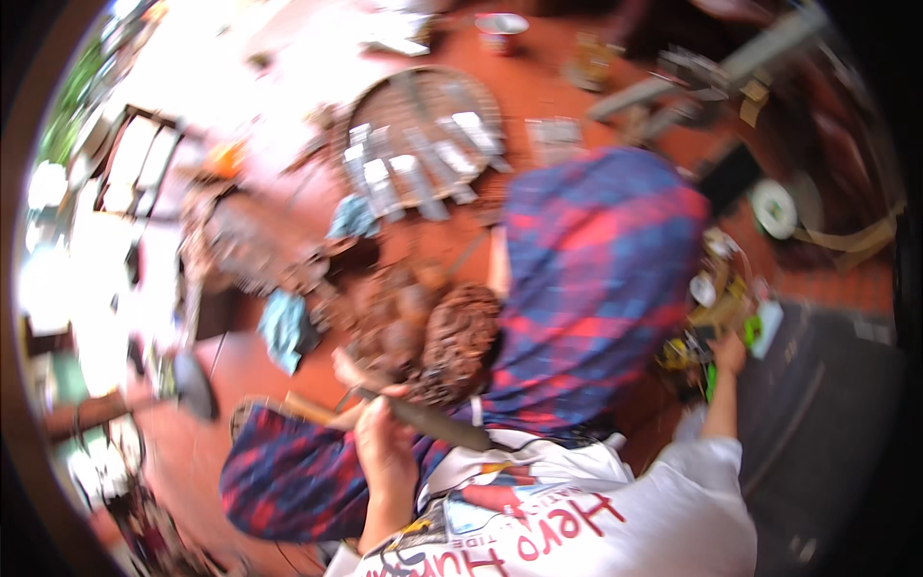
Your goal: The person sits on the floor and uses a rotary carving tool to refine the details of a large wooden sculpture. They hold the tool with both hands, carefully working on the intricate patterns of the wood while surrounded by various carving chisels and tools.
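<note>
My left hand is closed around a long, dark, flat bar that slants across my lap. Blur hides what kind of tool the bar is. Off to the right, my right hand reaches down into a cluster of small tools and parts, some yellow and some bright green. Its fingers are smeared, and whether they grip anything is unclear. In front of my lap stands a dark reddish-brown carved piece with a rough, knotted surface. Plaid cloth in blue and red covers my legs.
Ahead, a round woven tray bears several pale strips. A large brown carved block lies left of centre, near blue cloths. A white-faced spool and a dark flat surface are at right. Another person's leg shows at left.
</note>
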Action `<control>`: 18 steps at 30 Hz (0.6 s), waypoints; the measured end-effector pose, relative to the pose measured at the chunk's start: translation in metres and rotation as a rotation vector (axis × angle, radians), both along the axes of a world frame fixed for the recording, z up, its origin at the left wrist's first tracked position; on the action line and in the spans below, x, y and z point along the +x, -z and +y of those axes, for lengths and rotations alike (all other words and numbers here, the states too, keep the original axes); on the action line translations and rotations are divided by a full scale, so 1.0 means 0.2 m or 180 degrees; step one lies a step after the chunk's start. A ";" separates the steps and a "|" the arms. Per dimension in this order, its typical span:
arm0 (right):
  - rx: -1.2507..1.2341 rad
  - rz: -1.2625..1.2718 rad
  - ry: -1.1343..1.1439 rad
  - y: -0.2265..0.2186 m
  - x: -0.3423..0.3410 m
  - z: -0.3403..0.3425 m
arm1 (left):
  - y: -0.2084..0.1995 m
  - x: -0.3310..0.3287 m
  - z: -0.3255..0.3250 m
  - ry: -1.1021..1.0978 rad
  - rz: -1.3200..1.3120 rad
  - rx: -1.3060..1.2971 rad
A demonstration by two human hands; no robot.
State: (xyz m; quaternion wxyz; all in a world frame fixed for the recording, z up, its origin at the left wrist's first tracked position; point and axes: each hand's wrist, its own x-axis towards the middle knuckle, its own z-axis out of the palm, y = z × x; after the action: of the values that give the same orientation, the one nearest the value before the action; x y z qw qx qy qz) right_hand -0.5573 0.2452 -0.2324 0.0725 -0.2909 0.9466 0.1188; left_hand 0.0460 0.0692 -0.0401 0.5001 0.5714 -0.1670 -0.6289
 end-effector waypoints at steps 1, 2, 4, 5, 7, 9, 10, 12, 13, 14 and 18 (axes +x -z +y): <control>-0.0056 -0.0085 -0.0007 0.01 -0.04 0.05 | -0.02 -0.01 -0.02 0.0214 0.0102 -0.0046; -0.0082 -0.0156 -0.0051 0.02 -0.07 0.08 | -0.04 -0.03 -0.04 0.0306 0.0082 -0.0065; -0.0002 -0.0184 -0.0415 0.03 -0.10 0.11 | -0.07 -0.04 -0.05 0.0368 0.0108 -0.0036; 0.0084 -0.0174 -0.0489 0.03 -0.06 0.06 | -0.07 -0.03 -0.03 0.0321 0.0136 0.0016; 0.0417 -0.0232 -0.0666 -0.01 -0.10 0.05 | -0.05 -0.02 -0.03 0.0417 0.0113 -0.0011; 0.0762 -0.0261 -0.0695 -0.07 -0.12 0.02 | -0.06 -0.04 -0.04 0.0432 0.0102 -0.0035; 0.0865 0.0065 -0.0855 -0.07 -0.09 0.01 | -0.07 -0.04 -0.04 0.0470 0.0093 -0.0021; 0.0943 0.0438 -0.0973 -0.09 -0.06 0.01 | -0.05 -0.05 -0.05 0.0580 0.0136 -0.0079; 0.0928 0.0475 -0.0930 -0.12 -0.08 0.01 | -0.04 -0.06 -0.07 0.0612 0.0177 -0.0103; 0.0922 0.0456 -0.1054 -0.15 -0.04 -0.07 | -0.07 -0.06 -0.07 0.0584 0.0112 -0.0063; -0.1175 0.0581 -0.0991 -0.67 0.01 -0.55 | -0.11 -0.09 -0.14 0.0583 0.0091 -0.0242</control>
State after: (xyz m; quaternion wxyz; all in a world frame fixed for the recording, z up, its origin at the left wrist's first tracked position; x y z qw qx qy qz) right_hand -0.5560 0.1352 -0.0985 -0.0867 -0.4294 0.8987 -0.0204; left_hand 0.0273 0.0402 -0.0173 0.4642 0.5254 -0.2351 -0.6733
